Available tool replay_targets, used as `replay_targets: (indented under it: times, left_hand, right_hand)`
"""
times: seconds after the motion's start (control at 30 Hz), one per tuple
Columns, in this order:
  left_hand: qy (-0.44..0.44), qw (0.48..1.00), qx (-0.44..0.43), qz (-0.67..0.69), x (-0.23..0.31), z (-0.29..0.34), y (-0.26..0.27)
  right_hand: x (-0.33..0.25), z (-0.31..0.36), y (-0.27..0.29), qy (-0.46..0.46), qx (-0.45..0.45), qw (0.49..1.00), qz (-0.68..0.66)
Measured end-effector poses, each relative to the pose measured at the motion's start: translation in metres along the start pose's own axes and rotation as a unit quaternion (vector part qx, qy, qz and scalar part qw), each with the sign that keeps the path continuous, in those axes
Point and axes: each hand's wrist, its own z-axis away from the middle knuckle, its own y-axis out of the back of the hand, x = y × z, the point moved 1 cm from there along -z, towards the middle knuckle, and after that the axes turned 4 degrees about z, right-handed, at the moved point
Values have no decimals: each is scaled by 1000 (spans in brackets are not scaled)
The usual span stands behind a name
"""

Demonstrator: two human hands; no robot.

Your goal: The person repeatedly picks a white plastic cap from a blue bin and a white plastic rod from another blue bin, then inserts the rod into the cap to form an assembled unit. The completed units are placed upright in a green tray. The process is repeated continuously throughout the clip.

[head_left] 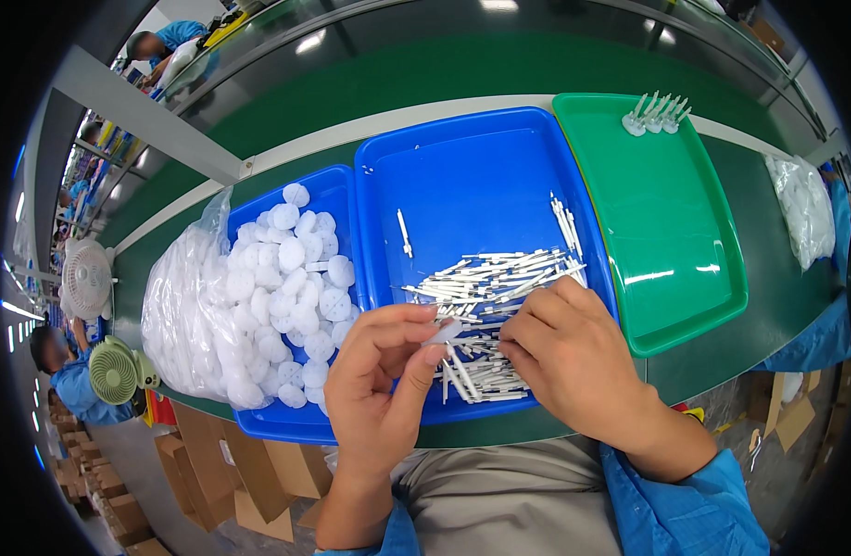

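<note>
My left hand [388, 366] pinches a translucent white plastic disc [447, 331] between thumb and fingers, seen nearly edge-on. Thin white sticks [481, 278] with darker tips lie heaped below it in the large blue tray [472, 139]. Close by on the right, my right hand [569, 357] is over the heap with its fingertips pressed together; whatever they hold is hidden. More round white discs [282, 278] fill the smaller blue tray [249, 199] on the left. At the far end of the green tray [666, 241], several discs with sticks standing up from them [655, 116] form a cluster.
A clear plastic bag [189, 306] bulges beside the discs, and another bag [800, 208] lies at the table's right end. Two fans, one white [85, 278] and one green [118, 371], stand left. Cardboard boxes [231, 463] sit below the table edge. Other people work farther off.
</note>
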Motion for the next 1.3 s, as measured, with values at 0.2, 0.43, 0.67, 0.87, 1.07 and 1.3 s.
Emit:
replay_targets:
  times: [0.2,0.43,0.67,0.87,1.07,1.3]
  left_hand:
    - [3,995,25,-93,-1,-1,9]
    - [101,992,35,66,1,0,-4]
    - [111,990,-9,82,3,4,-8]
    - [109,990,-16,85,2,4,-7]
    - [43,998,-45,-5,0,4,-7]
    - [47,998,-34,-3,2,4,-9]
  right_hand:
    - [3,0,4,-3,-26,999,-42]
    - [-7,-10,13,-13,72,979,-193]
    - [-12,-4,1,-48,76,970,-227]
    - [-13,-3,7,-75,61,963,-251]
    - [-15,-4,8,-90,47,955,-279]
    - [-15,-3,3,-77,40,952,-294]
